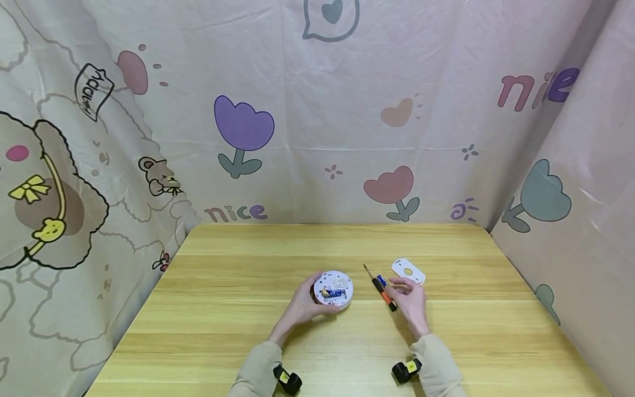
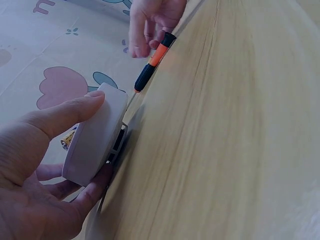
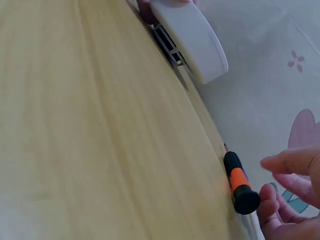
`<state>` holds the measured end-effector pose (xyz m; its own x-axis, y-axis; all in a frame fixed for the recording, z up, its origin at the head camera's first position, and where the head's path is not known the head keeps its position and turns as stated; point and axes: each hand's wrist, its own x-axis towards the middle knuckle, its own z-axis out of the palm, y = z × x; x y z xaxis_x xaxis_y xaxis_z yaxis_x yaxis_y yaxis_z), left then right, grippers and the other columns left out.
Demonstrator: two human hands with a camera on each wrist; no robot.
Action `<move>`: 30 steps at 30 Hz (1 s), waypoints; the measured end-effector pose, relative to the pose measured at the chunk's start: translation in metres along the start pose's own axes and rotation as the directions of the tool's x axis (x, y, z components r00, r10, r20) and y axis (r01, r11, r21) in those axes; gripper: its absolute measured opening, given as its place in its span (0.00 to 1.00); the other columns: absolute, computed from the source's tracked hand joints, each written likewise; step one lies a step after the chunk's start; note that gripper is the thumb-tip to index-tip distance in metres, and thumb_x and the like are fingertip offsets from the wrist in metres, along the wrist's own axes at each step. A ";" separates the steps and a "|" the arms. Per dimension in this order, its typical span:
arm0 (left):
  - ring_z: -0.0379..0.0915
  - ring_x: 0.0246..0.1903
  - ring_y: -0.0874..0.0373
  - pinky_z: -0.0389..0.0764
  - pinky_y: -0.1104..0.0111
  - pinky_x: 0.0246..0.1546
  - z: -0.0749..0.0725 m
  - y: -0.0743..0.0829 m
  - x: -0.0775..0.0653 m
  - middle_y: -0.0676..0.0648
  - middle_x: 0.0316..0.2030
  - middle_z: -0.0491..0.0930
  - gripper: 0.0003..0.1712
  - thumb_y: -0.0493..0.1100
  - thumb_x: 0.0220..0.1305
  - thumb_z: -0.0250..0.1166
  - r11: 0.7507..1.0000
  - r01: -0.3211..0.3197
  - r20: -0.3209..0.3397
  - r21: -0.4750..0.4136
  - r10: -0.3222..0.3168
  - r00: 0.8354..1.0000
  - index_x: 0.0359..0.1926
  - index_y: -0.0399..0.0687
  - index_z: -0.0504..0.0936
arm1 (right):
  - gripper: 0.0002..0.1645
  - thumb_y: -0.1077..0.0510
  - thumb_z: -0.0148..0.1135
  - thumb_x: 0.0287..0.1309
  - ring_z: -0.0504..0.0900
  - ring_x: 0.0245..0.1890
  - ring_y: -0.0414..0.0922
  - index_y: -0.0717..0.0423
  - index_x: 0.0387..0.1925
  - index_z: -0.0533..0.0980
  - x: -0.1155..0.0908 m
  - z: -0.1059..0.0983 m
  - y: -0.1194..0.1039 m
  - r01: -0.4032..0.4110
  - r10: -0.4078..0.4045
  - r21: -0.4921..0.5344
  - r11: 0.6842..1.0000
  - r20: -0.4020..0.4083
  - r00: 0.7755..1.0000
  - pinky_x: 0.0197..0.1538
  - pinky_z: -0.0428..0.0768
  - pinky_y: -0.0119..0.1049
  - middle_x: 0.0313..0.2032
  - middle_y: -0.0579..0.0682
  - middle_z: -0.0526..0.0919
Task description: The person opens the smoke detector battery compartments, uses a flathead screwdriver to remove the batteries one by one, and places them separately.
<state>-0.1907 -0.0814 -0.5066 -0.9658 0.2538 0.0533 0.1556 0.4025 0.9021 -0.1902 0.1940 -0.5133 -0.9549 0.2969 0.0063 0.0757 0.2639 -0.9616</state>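
My left hand (image 1: 303, 302) grips a round white device (image 1: 342, 282), shaped like a smoke alarm, by its rim just above the table. Its back faces up and shows a battery compartment. A blue battery (image 1: 333, 293) lies there, and a gold battery end (image 2: 66, 142) sticks out above the back in the left wrist view. The right hand (image 1: 409, 302) hovers beside a screwdriver (image 1: 385, 295) with a black and orange handle. Close to its fingertips lies a loose blue battery (image 1: 381, 280). Thumb and fingers (image 3: 287, 162) stand apart, with nothing visible between them.
A white plate (image 1: 418, 275) with a round hole lies just beyond the right hand. The wooden table (image 1: 238, 264) ends at a patterned cloth (image 1: 317, 187) behind and at both sides. Black wrist cameras (image 1: 405, 370) sit on both sleeves.
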 end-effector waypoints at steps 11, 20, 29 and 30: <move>0.60 0.71 0.31 0.59 0.36 0.73 0.000 0.000 0.001 0.29 0.71 0.64 0.61 0.45 0.42 0.83 1.000 0.002 0.002 -0.002 -0.002 1.000 0.74 0.33 0.60 | 0.17 0.72 0.70 0.53 0.79 0.32 0.33 0.73 0.46 0.81 -0.006 0.016 -0.015 0.210 -0.216 0.103 0.972 0.052 0.975 0.33 0.81 0.22 0.47 0.68 0.80; 0.62 0.70 0.31 0.60 0.36 0.73 0.000 -0.001 0.001 0.28 0.70 0.65 0.60 0.45 0.42 0.83 1.000 -0.008 -0.004 0.003 0.008 1.000 0.73 0.33 0.61 | 0.19 0.74 0.69 0.52 0.77 0.33 0.33 0.73 0.48 0.80 -0.017 0.030 -0.025 0.228 -0.243 0.110 0.967 0.152 0.958 0.37 0.79 0.20 0.47 0.69 0.79; 0.62 0.70 0.31 0.61 0.37 0.73 0.000 -0.002 0.001 0.28 0.70 0.65 0.60 0.45 0.43 0.83 1.000 -0.010 0.003 -0.005 0.010 1.000 0.74 0.32 0.60 | 0.18 0.71 0.72 0.51 0.78 0.32 0.36 0.70 0.47 0.81 -0.019 0.039 -0.028 0.276 -0.286 0.075 0.958 0.241 0.927 0.36 0.80 0.24 0.45 0.67 0.82; 0.62 0.70 0.31 0.61 0.37 0.73 0.000 -0.002 0.001 0.28 0.70 0.65 0.60 0.45 0.43 0.83 1.000 -0.010 0.003 -0.004 0.010 1.000 0.74 0.32 0.60 | 0.18 0.70 0.72 0.51 0.78 0.32 0.36 0.68 0.47 0.82 -0.018 0.040 -0.027 0.285 -0.295 0.077 0.956 0.247 0.923 0.36 0.81 0.24 0.45 0.66 0.82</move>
<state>-0.1919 -0.0819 -0.5084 -0.9636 0.2602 0.0609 0.1642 0.3964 0.9033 -0.1866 0.1451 -0.4987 -0.9747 -0.0303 0.2216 -0.2216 0.2658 -0.9382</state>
